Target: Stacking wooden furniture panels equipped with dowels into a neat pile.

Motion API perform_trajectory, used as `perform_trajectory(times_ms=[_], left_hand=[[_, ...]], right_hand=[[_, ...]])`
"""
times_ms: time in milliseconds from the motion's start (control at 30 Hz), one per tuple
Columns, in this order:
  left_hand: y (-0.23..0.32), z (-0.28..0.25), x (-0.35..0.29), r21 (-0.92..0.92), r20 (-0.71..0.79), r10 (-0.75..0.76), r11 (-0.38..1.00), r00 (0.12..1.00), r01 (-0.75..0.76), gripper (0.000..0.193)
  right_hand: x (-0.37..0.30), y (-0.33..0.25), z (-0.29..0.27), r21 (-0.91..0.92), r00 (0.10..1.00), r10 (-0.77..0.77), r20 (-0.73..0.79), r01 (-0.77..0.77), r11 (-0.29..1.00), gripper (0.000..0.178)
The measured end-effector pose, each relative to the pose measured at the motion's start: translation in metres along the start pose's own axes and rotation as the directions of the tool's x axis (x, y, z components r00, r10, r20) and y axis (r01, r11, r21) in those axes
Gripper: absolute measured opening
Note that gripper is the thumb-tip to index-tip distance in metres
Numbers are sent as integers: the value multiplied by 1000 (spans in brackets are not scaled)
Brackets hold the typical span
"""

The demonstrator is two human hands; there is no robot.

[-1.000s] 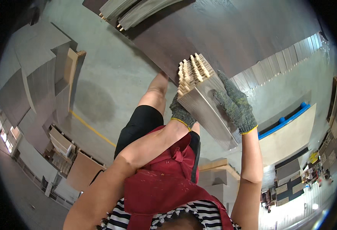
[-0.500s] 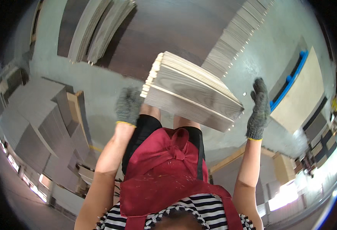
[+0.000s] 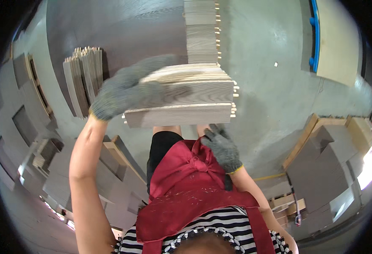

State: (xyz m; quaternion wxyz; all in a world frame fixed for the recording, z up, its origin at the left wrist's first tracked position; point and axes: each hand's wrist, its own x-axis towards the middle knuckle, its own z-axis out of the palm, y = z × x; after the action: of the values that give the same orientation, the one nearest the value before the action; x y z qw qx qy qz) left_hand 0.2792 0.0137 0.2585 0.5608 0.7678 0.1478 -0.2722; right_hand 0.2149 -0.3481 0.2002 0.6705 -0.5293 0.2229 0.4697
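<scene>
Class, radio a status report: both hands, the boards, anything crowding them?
Left hand across the left end of the board stack, grip blurred. Right hand open, near the stack's lower right edge. Row of boards just beyond.

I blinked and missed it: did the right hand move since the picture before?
Yes. The right hand moved away from the blue-edged board, leftward and toward the red apron.
</scene>
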Motion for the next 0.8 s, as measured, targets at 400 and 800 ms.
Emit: perform_trajectory(times_ms=[400, 800], left_hand=[[11, 87, 111, 406, 445, -36, 899, 895, -165, 66], [7, 85, 120, 316, 475, -98, 947, 875, -65, 60]], right_hand=[[45, -12, 36, -196, 987, -159, -13, 153, 969, 25], [41, -12, 25, -654, 863, -454, 222, 477, 587, 28]])
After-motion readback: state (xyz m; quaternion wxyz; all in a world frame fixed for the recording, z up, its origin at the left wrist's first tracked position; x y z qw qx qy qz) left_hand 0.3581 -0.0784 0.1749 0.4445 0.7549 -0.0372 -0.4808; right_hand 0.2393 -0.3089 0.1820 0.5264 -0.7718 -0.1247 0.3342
